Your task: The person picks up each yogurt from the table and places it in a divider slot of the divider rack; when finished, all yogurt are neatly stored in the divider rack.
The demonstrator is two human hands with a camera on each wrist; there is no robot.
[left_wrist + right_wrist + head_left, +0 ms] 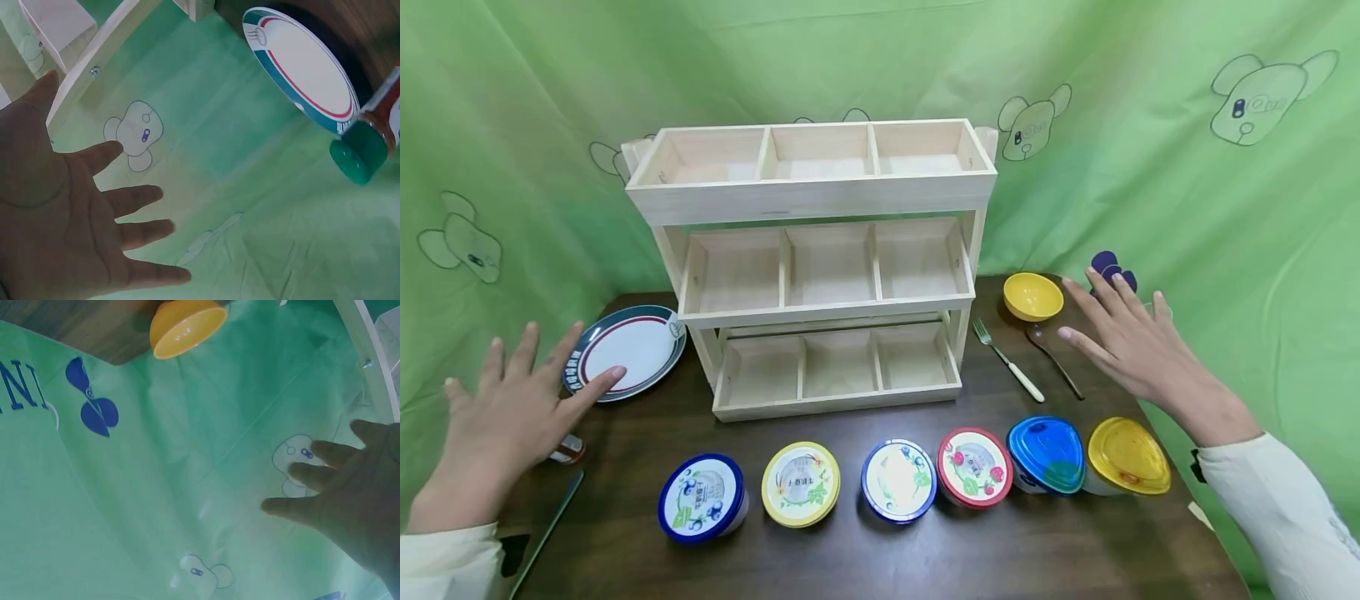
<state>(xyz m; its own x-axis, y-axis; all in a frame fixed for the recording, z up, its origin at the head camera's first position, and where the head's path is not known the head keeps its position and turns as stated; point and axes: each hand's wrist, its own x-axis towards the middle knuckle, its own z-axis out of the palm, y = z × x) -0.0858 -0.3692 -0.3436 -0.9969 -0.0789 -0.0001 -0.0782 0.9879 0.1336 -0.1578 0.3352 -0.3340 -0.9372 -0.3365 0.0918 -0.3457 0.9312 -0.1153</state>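
While both hands are hovering apart from everything, fingers spread and gripping nothing, a pale wooden three-tier rack [812,196] is standing on the dark brown wooden table [850,567]. Left hand [512,417] is hanging over the table's left side; round white plate with blue-green rim [628,358] is lying at its 2 o'clock. Green-capped bottle [362,147] is showing near the plate in left wrist view, mostly hidden under the hand in head view. Right hand [1131,346] is hanging over the right side; glossy yellow round bowl [1033,298] is sitting upright at its 10 o'clock, white-handled fork [1025,382] at its 9. Six lidded tubs [899,481] are running from the rack's 7 o'clock to its 4.
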